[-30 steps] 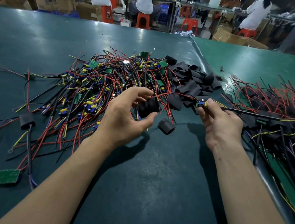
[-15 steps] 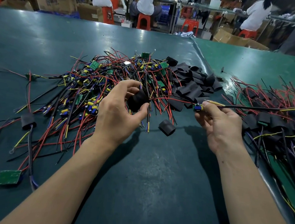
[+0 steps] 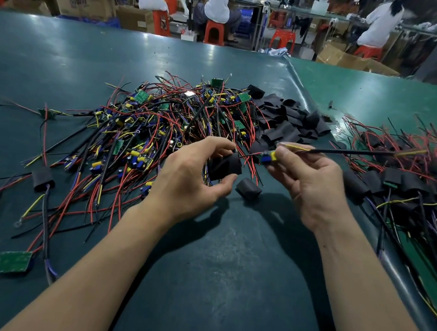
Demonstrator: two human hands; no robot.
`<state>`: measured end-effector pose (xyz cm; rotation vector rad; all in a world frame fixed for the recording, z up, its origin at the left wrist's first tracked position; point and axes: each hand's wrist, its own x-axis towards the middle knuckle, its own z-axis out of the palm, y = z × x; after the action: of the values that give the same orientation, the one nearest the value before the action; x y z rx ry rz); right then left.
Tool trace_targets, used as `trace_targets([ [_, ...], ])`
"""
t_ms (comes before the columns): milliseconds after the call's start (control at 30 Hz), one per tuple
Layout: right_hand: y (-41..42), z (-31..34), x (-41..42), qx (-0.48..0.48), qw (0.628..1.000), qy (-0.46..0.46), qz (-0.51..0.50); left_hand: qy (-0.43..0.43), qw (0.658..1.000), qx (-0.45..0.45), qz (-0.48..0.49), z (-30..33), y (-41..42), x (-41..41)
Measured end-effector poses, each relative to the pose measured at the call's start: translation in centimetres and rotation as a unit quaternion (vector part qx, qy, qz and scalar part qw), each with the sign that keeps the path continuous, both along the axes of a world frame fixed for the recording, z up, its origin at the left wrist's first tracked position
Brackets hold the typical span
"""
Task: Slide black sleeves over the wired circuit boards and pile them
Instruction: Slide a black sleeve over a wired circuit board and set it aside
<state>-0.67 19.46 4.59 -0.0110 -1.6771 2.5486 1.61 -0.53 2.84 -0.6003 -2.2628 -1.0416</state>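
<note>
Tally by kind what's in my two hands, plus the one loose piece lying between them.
Black sleeves: 2, the held sleeve in the left hand and the loose sleeve on the mat
Wired circuit board: 1, pinched by the right hand
Total: 3

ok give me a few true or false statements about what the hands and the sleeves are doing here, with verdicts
1. The left hand holds a black sleeve. True.
2. The right hand is empty. False: it pinches a wired circuit board whose wires run off to the right.
3. The board is already inside the held sleeve. False: board and sleeve are still apart.
4. A loose sleeve lies on the green table between the hands. True.
5. The finished sleeved boards are piled on the left. False: they lie on the right; the bare boards pile is left of centre.
</note>
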Motion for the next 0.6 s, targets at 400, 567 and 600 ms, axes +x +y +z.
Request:
trace_targets([
  [400,-0.94,-0.28,0.34,-0.018,0.995,-0.019,0.095,0.029,0.999,0.006,-0.012,-0.15,0.44,0.03],
  [567,-0.74,-0.16,0.43,0.001,0.996,-0.012,0.093,0.038,0.999,0.019,-0.012,-0.06,0.29,-0.04],
  [600,-0.84,-0.2,0.48,0.004,0.996,-0.012,0.091,0.039,0.999,0.02,-0.017,-0.04,0.29,-0.02],
])
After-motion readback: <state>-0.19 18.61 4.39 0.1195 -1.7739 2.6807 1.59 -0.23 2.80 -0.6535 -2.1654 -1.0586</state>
